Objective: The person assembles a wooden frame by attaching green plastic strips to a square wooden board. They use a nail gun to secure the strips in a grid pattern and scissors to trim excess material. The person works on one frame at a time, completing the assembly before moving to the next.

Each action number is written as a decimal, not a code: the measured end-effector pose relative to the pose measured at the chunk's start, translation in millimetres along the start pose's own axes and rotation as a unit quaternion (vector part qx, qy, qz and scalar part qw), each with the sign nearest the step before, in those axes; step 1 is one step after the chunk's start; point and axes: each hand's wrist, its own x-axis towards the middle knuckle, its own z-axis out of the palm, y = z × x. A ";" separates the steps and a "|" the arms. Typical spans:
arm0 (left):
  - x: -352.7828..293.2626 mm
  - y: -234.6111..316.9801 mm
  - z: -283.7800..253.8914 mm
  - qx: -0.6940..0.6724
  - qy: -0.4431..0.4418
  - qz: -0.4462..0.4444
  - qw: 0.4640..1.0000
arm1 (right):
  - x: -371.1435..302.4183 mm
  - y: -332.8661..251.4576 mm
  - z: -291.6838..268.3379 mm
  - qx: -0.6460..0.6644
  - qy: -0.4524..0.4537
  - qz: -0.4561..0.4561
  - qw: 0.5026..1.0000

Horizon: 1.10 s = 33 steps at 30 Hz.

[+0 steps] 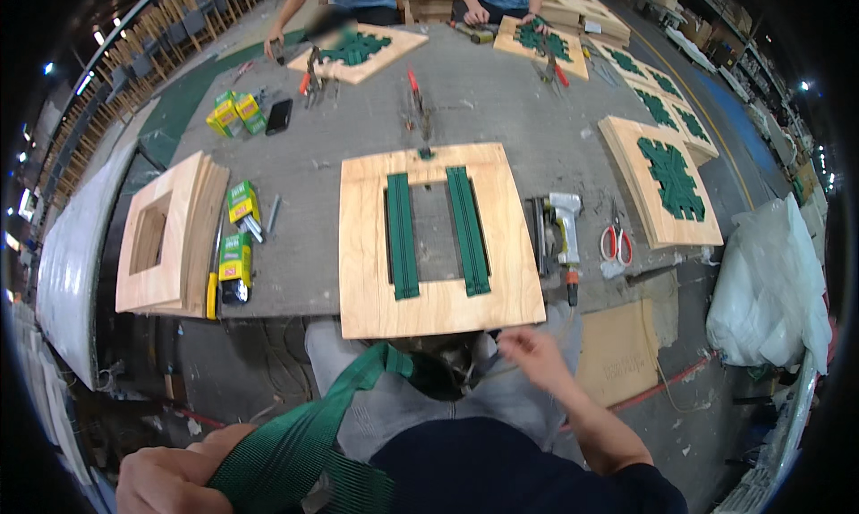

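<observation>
My left hand, at the lower left, is closed around a length of green webbing strap. The strap rises from that hand in a loop and runs down into my lap, in front of the table edge. My right hand is beside the panel's near right corner, fingers pinched together; what is in them, if anything, I cannot make out. Before me lies a wooden panel with a square opening. Two green webbing strips run near to far across that opening, side by side.
A nail gun and red-handled scissors lie right of the panel. Stacked frames, yellow-green boxes and a phone are leftward. Woven panels stand at right. Two co-workers work across the table.
</observation>
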 end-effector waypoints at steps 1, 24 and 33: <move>6.4 5.6 -6.5 0.000 -0.038 -0.028 0.999 | -0.8 1.8 10.2 0.033 -0.057 0.074 0.995; 15.6 -6.3 3.9 0.029 -0.077 -0.052 0.995 | 51.1 25.7 79.6 0.448 0.076 0.210 0.866; -11.9 -2.0 12.1 0.114 0.046 -0.146 0.982 | 42.8 23.6 36.9 0.347 0.023 0.242 0.906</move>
